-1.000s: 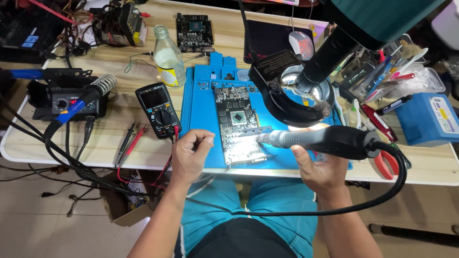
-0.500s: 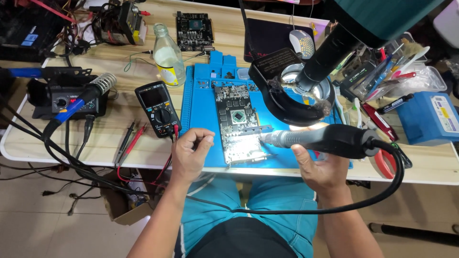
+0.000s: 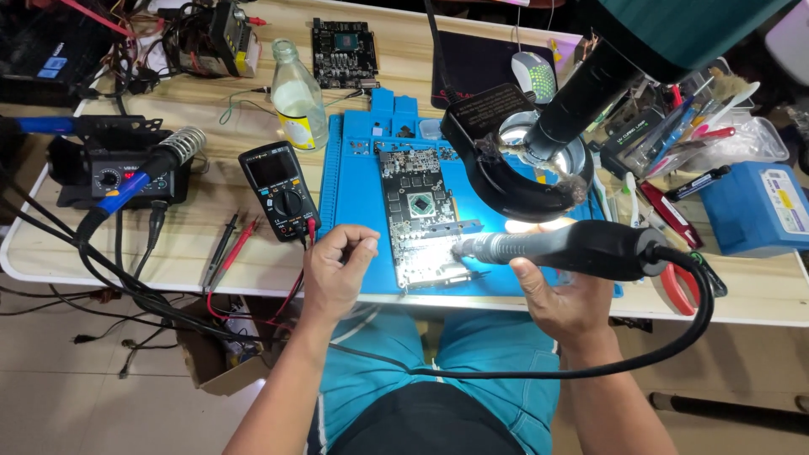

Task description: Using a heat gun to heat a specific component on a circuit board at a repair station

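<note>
Right hand (image 3: 566, 297) is wrapped around a chunky black hot air handpiece (image 3: 573, 247), held horizontal w/ the metal nozzle pointing left, tip right over the lower right part of the graphics card PCB (image 3: 420, 215). Can't tell if the tip actually touches the board. The PCB lies flat on a blue repair mat (image 3: 358, 181) near the front edge of the wooden worktop (image 3: 211, 109). Left hand (image 3: 335, 271) is curled loosely w/ thumb and fingertips pinched together, just beside the board's left edge, partly on the mat; too small to see if anything's in the pinch. Black multimeter (image 3: 280, 190) w/ red/black probes sits just left of the mat, soldering station (image 3: 118, 173) further left, glass bottle (image 3: 297, 97) behind. Microscope w/ ring light (image 3: 527, 164) hangs over the board's right side.
</note>
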